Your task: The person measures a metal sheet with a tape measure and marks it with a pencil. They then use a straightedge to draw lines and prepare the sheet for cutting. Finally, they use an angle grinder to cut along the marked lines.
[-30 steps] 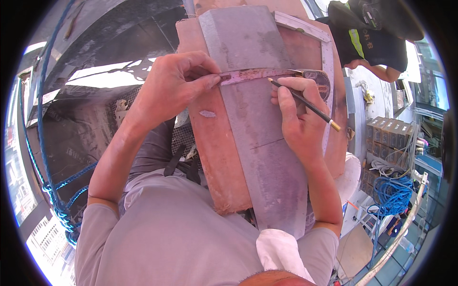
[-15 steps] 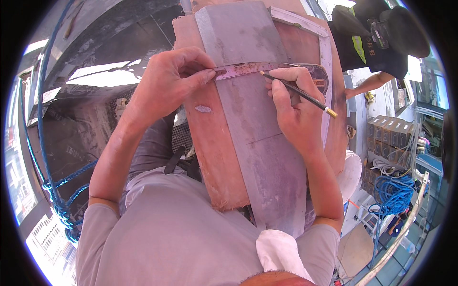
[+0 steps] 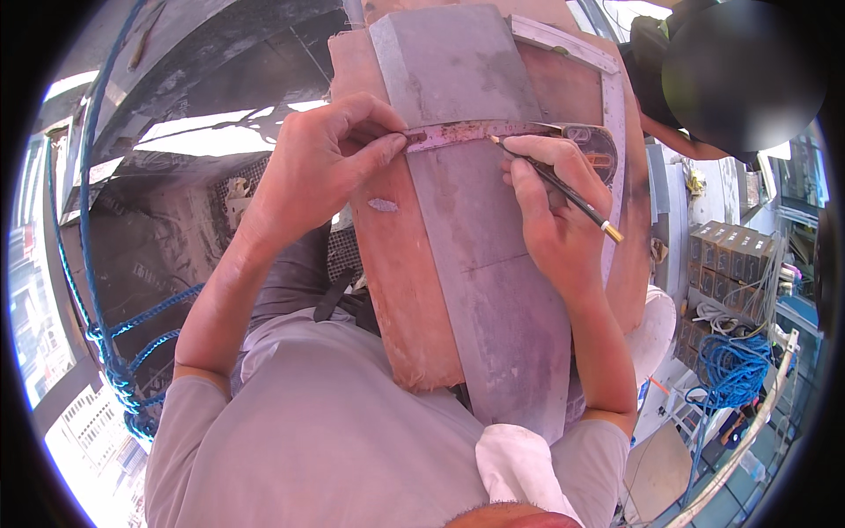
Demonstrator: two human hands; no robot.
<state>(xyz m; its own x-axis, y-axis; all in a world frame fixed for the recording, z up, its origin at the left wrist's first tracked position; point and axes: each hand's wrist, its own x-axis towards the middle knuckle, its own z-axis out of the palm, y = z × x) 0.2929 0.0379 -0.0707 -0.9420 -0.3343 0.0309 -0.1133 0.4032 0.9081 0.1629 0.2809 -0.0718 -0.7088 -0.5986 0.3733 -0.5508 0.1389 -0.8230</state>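
My left hand (image 3: 330,163) pinches the free end of a tape measure (image 3: 458,133) between thumb and fingers at the left edge of a long grey panel (image 3: 502,290). The worn blade runs across the panel to its case (image 3: 588,141) on the right, beside my other hand. In my right hand (image 3: 568,211) is a dark pencil (image 3: 570,195) with a gold-coloured end, its tip close to the blade's lower edge. Whether the tip touches the panel I cannot tell. Underneath the panel lies a reddish-brown board (image 3: 409,290).
A pale metal square (image 3: 611,114) rests on the board's right side. Blue rope (image 3: 732,365) lies coiled at the right, near stacked boxes (image 3: 731,255). More blue rope (image 3: 106,264) hangs at the left. Another person (image 3: 647,70) is close by at the upper right.
The whole view has shifted slightly. The other person has come lower and nearer at the upper right. My hands keep their holds on the tape end and the pencil.
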